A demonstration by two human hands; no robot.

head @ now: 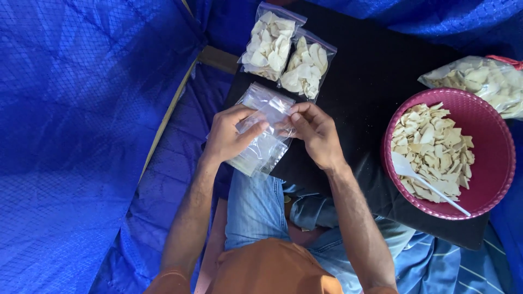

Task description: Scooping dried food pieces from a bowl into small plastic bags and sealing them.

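Note:
My left hand (231,133) and my right hand (315,133) both pinch a small empty clear plastic bag (271,112) at its mouth, above a stack of more empty clear bags (256,155) on a black board (359,81). Two filled bags of pale chips (268,44) (306,66) lie side by side further away on the board. To the right stands a pink basket (493,147) holding loose pale chips (433,147) with a white plastic spoon (427,183) lying in it.
A larger clear bag of chips (482,81) lies at the far right behind the basket. Blue tarp (81,136) covers the ground all around. A wooden strip (215,58) shows at the board's left. My jeans-clad legs (256,207) are under the board.

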